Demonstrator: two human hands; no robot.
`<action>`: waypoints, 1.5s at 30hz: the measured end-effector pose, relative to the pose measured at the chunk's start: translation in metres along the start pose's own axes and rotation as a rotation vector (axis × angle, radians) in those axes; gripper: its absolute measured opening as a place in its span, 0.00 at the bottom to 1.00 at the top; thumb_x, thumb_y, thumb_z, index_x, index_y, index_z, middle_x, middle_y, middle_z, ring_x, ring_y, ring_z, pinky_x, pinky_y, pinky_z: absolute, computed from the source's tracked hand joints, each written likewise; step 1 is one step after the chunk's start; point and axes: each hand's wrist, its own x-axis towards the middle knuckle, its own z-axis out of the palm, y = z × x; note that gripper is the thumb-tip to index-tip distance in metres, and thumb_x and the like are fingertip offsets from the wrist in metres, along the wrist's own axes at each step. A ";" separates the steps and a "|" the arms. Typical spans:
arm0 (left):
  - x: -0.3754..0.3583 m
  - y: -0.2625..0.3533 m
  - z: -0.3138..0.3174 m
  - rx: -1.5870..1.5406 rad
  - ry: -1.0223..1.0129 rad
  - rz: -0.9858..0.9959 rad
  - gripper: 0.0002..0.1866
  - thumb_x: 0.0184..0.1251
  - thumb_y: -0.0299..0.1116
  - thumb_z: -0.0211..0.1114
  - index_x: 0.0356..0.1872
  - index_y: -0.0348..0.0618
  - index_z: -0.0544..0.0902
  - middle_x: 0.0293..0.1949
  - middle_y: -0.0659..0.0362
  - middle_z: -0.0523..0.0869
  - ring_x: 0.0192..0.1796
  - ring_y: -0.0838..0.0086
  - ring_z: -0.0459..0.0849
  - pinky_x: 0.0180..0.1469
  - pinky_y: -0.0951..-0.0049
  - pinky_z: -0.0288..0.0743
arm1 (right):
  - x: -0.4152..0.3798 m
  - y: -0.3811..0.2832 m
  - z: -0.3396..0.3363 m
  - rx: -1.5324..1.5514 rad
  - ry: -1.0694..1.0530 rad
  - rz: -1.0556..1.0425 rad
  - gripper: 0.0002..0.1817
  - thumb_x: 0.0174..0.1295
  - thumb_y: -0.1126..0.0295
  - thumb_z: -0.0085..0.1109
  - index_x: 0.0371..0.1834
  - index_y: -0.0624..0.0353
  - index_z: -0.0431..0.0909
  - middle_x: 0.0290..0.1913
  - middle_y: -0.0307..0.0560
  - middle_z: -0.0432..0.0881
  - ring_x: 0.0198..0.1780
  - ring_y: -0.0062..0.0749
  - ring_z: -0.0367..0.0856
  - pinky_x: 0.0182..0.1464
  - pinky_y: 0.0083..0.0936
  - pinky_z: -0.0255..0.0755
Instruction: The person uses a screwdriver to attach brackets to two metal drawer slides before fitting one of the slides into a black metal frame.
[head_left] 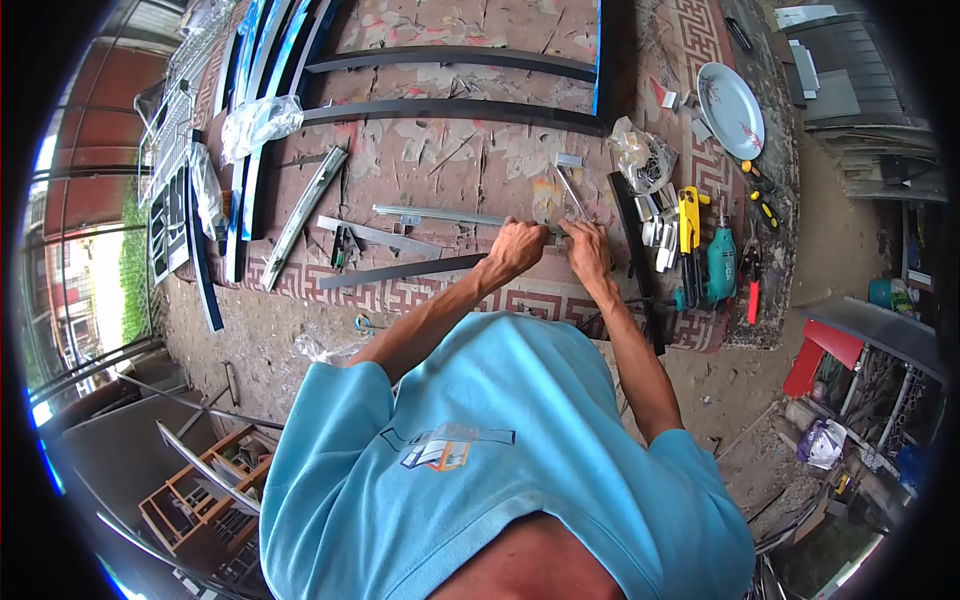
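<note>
My left hand (518, 247) is closed on the right-hand part of a thin silvery metal rail (440, 213) lying across the patterned table cover. Close beside it, my right hand (587, 247) has its fingers curled in at the rail's right end; the fingertips are partly hidden. Just beyond the right hand lies a metal piece with a wide head and a narrow stem (570, 180). Left of my hands are a flat grey metal strip (385, 238), a dark strip (400, 270) and a wider metal slide rail (305, 218).
Right of my hands lie a dark bar (632, 235), a yellow-handled tool (689, 220), a teal power drill (720, 265), red-handled pliers (753, 290), a plastic bag of small parts (643, 158) and an oval plate (731, 110). Long dark frame bars (450, 108) occupy the far side.
</note>
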 end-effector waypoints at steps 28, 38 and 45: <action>0.011 -0.005 -0.009 0.024 -0.037 0.007 0.06 0.54 0.29 0.56 0.26 0.38 0.79 0.23 0.46 0.82 0.30 0.52 0.83 0.31 0.57 0.76 | -0.003 -0.017 0.003 -0.107 0.114 0.054 0.29 0.45 0.78 0.61 0.56 0.56 0.74 0.53 0.51 0.70 0.58 0.51 0.64 0.63 0.41 0.56; -0.038 0.000 0.035 -1.642 0.017 -0.641 0.35 0.57 0.54 0.65 0.51 0.27 0.73 0.41 0.47 0.82 0.39 0.62 0.83 0.43 0.64 0.78 | 0.014 -0.032 -0.008 -0.162 -0.106 -0.030 0.22 0.49 0.67 0.62 0.51 0.53 0.77 0.41 0.52 0.74 0.47 0.46 0.71 0.50 0.41 0.62; -0.071 0.009 0.007 -1.460 0.092 -0.692 0.21 0.56 0.45 0.69 0.29 0.33 0.77 0.22 0.59 0.79 0.23 0.76 0.77 0.26 0.75 0.73 | -0.009 -0.075 -0.002 -0.031 -0.082 0.073 0.25 0.43 0.74 0.59 0.51 0.53 0.78 0.39 0.55 0.75 0.46 0.50 0.73 0.48 0.41 0.66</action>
